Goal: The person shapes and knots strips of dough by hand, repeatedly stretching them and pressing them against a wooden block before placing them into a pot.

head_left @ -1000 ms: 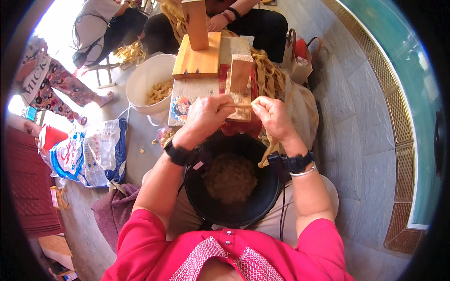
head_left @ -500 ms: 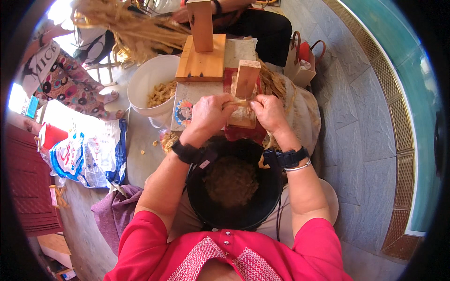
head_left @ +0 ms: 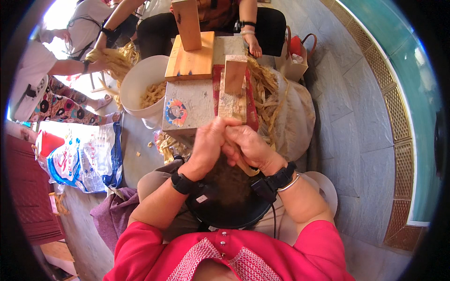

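My left hand (head_left: 210,144) and my right hand (head_left: 252,146) meet at the near end of a wooden board (head_left: 232,110) with an upright wooden block (head_left: 235,75). Both are closed, fingers bent and touching. A pale tan, flat strip (head_left: 245,165) runs out from under my right hand and hangs down. What lies between the left fingers is mostly hidden, though they press against the right hand at the strip. Below, between my knees, stands a black bucket (head_left: 220,223) with blurred brownish bits (head_left: 229,185) inside.
A second block on a board (head_left: 190,65) sits at the table's (head_left: 190,98) far side, where a co-worker sits. Left are a white bucket (head_left: 136,105) of tan pieces and another person's hand near a strip bundle (head_left: 117,61). Right stands a sack (head_left: 295,117) with strips.
My hands came together and moved nearer, off the board to above the black bucket. The strip bundle at upper left swung away left, and a co-worker's hand now reaches to the strips at right.
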A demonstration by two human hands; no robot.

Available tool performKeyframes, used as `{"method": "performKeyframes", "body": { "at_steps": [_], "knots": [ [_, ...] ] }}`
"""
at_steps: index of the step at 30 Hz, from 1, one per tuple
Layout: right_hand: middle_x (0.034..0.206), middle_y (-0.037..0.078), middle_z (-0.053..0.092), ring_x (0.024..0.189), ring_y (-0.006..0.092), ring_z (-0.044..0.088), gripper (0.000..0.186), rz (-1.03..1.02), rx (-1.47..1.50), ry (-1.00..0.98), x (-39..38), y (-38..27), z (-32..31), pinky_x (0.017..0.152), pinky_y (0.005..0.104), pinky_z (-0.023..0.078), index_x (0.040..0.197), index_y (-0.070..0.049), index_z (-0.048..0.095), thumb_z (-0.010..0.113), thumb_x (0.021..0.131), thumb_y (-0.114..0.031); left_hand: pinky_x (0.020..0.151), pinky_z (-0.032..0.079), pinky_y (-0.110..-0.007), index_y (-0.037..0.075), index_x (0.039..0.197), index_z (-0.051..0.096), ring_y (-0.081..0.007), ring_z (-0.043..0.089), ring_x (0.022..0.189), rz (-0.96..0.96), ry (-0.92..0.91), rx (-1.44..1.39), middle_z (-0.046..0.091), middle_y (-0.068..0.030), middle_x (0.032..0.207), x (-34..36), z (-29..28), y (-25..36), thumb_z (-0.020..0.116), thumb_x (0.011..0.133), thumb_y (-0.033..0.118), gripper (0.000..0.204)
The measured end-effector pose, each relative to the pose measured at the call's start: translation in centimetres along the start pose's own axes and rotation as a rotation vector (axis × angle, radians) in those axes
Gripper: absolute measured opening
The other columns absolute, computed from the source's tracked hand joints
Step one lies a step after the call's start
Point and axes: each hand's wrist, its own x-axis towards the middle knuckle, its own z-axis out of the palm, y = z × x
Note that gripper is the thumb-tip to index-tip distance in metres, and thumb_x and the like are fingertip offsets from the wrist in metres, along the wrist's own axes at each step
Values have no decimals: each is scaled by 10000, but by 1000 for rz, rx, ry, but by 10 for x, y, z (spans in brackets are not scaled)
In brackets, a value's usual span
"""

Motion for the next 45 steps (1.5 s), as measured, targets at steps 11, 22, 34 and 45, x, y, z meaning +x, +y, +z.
{"method": "performKeyframes", "body": {
  "at_steps": [11,22,34,45],
  "knots": [
    [564,-56,386,406,22,306,278,183,70,-70,-16,-20,22,368,185,255,858,-31,531,462,975,-274,461,281,-249,105,786,449,-79,291,508,531,206,-547,268,49,582,6,-38,38,374,1001,397,371],
    [720,151,594,647,192,562,203,-593,-889,339,-10,2,22,631,333,473,990,5,569,545,922,-185,884,477,-351,-3,1086,637,-338,602,1048,775,164,587,552,-236,1230,-1,1,-12,541,857,129,281],
    [455,-58,271,362,90,265,315,241,239,148,-11,-7,-1,361,259,246,659,-112,465,433,914,-293,693,487,-385,-6,777,571,-365,584,823,760,96,843,601,-182,967,0,-4,5,544,698,6,84],
    [787,15,604,669,44,538,59,-381,-504,198,-20,-8,11,608,179,439,910,26,569,569,861,-6,525,418,-237,1,754,557,-68,507,613,67,80,342,548,-5,655,2,-12,4,542,768,6,21]
  ]
}}
